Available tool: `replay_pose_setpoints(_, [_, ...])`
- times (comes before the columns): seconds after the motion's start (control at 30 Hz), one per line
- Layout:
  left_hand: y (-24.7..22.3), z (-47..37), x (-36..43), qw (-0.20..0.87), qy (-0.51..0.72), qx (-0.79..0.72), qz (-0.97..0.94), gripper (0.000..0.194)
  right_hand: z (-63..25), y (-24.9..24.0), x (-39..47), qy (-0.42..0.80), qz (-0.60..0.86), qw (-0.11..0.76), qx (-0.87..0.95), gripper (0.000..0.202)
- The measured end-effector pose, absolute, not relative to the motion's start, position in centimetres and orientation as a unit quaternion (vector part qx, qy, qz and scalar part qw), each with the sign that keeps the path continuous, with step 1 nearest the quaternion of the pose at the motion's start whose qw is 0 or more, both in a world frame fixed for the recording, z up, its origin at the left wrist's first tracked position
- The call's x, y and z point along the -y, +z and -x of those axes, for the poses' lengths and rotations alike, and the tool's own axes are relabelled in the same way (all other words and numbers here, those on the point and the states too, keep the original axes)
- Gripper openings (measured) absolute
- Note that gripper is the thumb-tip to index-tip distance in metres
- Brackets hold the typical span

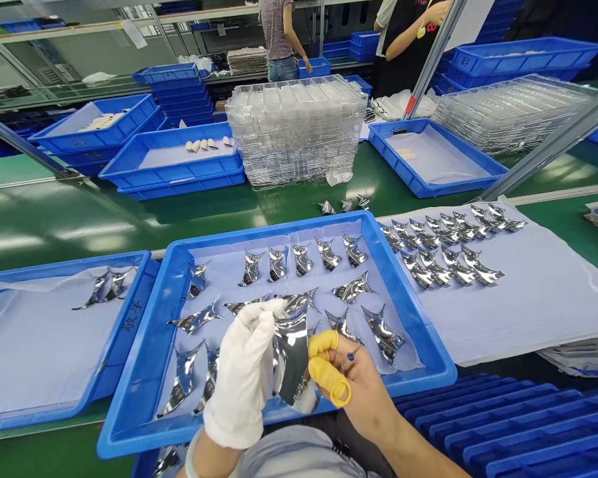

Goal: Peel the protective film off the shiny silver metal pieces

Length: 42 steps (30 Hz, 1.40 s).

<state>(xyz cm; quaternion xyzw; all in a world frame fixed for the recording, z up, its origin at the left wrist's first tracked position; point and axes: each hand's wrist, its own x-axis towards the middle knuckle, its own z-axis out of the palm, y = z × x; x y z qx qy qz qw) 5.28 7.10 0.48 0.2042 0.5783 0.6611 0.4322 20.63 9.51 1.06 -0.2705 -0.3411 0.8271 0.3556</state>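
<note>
In a white glove, my left hand is closed on a curved, mirror-shiny chrome part, held upright above the blue tray. My right hand wears yellow finger cots on thumb and forefinger, which are at the part's right edge. A slim tool with a blue end sticks out between its curled fingers; the tool's other end is hidden. Around and behind both hands, several similar chrome parts lie in rows on the tray's white lining.
To the right, more chrome parts lie on a white sheet. Another blue tray stands at left. Stacked clear plastic trays rise behind. Blue trays are stacked at lower right. Two people stand across the bench.
</note>
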Motion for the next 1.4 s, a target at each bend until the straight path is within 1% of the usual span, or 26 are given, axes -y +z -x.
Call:
replay_pose_setpoints(0.1, [1.1,-4.9,-6.5,0.384,0.667,-0.589,-0.245,0.032,-20.9,0.7,-9.5,0.822,0.254,0.352,0.369,0.032])
replay_pose_setpoints(0.3, [1.6,-4.7,-5.2,0.267,0.678,-0.562,-0.392,0.012,-21.5,-0.2,-9.4,0.763,0.247,0.368,0.471,0.035])
replay_pose_setpoints(0.37, [1.7,-4.7,-5.0,0.243,0.669,-0.541,-0.448,0.013,-21.7,-0.4,-9.6,0.734,0.251,0.365,0.514,0.034])
replay_pose_setpoints(0.47, [1.9,-4.4,-4.8,0.222,0.649,-0.512,-0.517,0.021,-21.8,-0.4,-9.9,0.675,0.249,0.373,0.586,0.036])
replay_pose_setpoints(0.57, [2.1,-4.2,-4.7,0.195,0.63,-0.502,-0.559,0.028,-21.9,-0.2,-10.2,0.568,0.251,0.413,0.667,0.041])
replay_pose_setpoints(0.73, [2.1,-4.0,-4.8,0.153,0.599,-0.515,-0.593,0.039,-22.2,-0.6,-9.9,0.255,0.224,0.492,0.801,0.023])
replay_pose_setpoints(0.77, [2.1,-4.0,-4.8,0.142,0.592,-0.519,-0.6,0.041,-22.2,-0.7,-9.9,0.212,0.215,0.497,0.813,0.024])
replay_pose_setpoints(0.83, [2.1,-3.9,-4.9,0.126,0.579,-0.524,-0.612,0.043,-22.2,-1.0,-9.9,0.169,0.206,0.497,0.826,0.029])
replay_pose_setpoints(1.03, [2.0,-3.5,-5.0,0.123,0.563,-0.52,-0.63,0.044,-22.2,-1.2,-10.4,0.124,0.202,0.487,0.841,0.034])
replay_pose_setpoints(1.13, [2.1,-3.1,-5.3,0.145,0.568,-0.504,-0.634,0.04,-22.1,-1.2,-10.4,0.146,0.207,0.494,0.831,0.031])
replay_pose_setpoints(1.2, [2.3,-2.8,-5.6,0.185,0.557,-0.492,-0.643,0.035,-21.8,-1.1,-10.2,0.214,0.228,0.478,0.821,0.03])
replay_pose_setpoints(1.3, [3.1,-1.9,-6.0,0.249,0.523,-0.481,-0.659,0.024,-21.3,-1.1,-10.0,0.366,0.267,0.418,0.788,0.032])
replay_pose_setpoints(1.4, [4.1,-0.3,-6.8,0.263,0.497,-0.486,-0.669,0.014,-20.8,-1.8,-10.1,0.457,0.299,0.402,0.735,0.025])
